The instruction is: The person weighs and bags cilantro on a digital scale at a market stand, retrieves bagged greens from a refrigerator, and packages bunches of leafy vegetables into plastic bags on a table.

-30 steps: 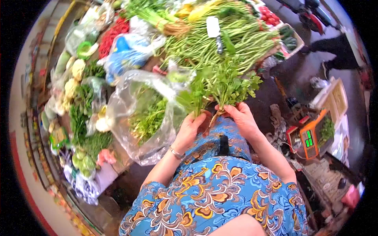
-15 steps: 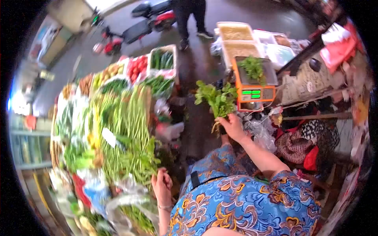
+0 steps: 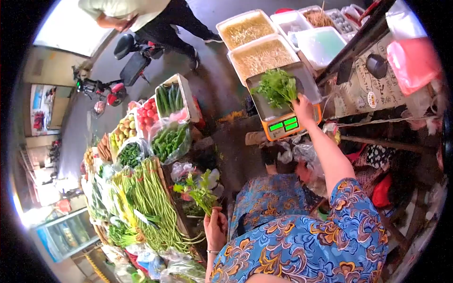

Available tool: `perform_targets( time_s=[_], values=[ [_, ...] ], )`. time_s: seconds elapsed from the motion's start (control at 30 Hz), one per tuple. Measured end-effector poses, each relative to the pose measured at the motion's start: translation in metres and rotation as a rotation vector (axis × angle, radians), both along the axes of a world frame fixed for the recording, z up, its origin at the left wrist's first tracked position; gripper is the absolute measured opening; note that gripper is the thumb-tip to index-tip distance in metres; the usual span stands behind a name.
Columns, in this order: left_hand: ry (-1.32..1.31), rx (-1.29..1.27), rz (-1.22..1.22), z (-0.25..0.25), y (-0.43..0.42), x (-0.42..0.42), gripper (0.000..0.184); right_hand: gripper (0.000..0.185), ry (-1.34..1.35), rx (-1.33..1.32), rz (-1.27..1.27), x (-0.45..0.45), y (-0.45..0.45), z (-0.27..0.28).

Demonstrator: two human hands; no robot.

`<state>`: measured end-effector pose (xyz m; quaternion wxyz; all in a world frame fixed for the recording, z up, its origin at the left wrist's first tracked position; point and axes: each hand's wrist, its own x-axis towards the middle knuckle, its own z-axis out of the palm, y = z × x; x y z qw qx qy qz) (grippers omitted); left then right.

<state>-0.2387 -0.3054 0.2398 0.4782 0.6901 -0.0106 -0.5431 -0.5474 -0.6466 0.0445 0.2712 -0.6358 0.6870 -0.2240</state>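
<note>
My right hand [image 3: 304, 109] is closed on the stems of a leafy green bunch [image 3: 275, 88], which lies over the metal pan [image 3: 304, 78] of an orange scale [image 3: 292, 123] with lit green digits. Lower and to the left, my left hand [image 3: 215, 229], with a bracelet at the wrist, pinches the stem end of a smaller leafy sprig [image 3: 200, 191]. That sprig stands up from the fingers, beside the edge of the vegetable stall.
Long beans [image 3: 158, 203], a cleaver [image 3: 141, 217], tomatoes [image 3: 147, 113] and cucumbers [image 3: 170, 99] are on the left stall. Sprout boxes [image 3: 262, 56] stand behind the scale. A person [image 3: 155, 23] stands near a scooter [image 3: 134, 68]. Pink bags [image 3: 409, 61] hang at right.
The view has shifted, bringing the scale nearer the middle. My right hand has moved its greens onto the scale pan. The leafy sprig in my left hand now shows clear of the beans.
</note>
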Motion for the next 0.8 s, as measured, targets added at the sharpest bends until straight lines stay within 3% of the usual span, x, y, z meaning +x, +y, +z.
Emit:
perform_targets(
  time_s=[0.13, 0.2, 0.23, 0.27, 0.37, 0.5, 0.53, 0.57, 0.6, 0.63, 0.67, 0.7, 0.77, 0.8],
  values=[
    [-0.028, 0.108, -0.105, 0.003, -0.018, -0.002, 0.021, 0.039, -0.139, 0.106, -0.260, -0.006, -0.003, -0.017],
    [0.014, 0.054, -0.066, -0.002, -0.025, -0.001, 0.022, 0.043, -0.363, 0.111, -0.366, -0.021, 0.008, -0.024],
    [-0.070, 0.054, -0.170, -0.002, -0.027, 0.001, 0.022, 0.046, -0.514, 0.074, -0.342, -0.033, 0.015, -0.020],
    [-0.068, 0.059, -0.184, -0.001, -0.030, 0.001, 0.022, 0.039, -0.518, -0.073, -0.397, -0.041, 0.025, -0.024],
    [-0.100, -0.007, -0.264, -0.005, -0.039, 0.004, 0.023, 0.026, -0.733, -0.082, -0.462, -0.064, 0.063, -0.002],
    [0.098, -0.070, -0.239, -0.008, -0.042, 0.012, 0.025, 0.024, -0.620, 0.055, -0.552, -0.051, 0.121, 0.037],
    [0.105, -0.071, -0.261, -0.008, -0.039, 0.015, 0.025, 0.025, -0.635, 0.025, -0.492, -0.044, 0.139, 0.021],
    [0.078, -0.058, -0.269, -0.010, -0.037, 0.017, 0.024, 0.026, -0.648, 0.140, -0.451, -0.019, 0.153, 0.061],
    [0.052, -0.048, -0.273, -0.011, -0.033, 0.020, 0.023, 0.027, -0.526, 0.213, -0.358, -0.005, 0.169, 0.050],
    [0.055, -0.053, -0.282, -0.013, -0.027, 0.025, 0.023, 0.026, -0.661, 0.146, -0.306, 0.023, 0.191, 0.041],
    [0.011, -0.063, -0.287, -0.017, -0.021, 0.030, 0.022, 0.028, -0.628, 0.254, -0.187, 0.048, 0.207, 0.052],
    [-0.033, -0.073, -0.288, -0.020, -0.012, 0.035, 0.020, 0.032, -0.630, 0.401, -0.119, 0.074, 0.232, 0.009],
    [-0.089, -0.137, -0.337, -0.021, 0.008, 0.045, 0.019, 0.037, -0.533, 0.385, 0.225, 0.129, 0.250, 0.110],
    [-0.146, -0.194, -0.390, -0.022, 0.018, 0.052, 0.018, 0.036, -0.795, 0.318, 0.398, 0.161, 0.274, 0.076]
  ],
)
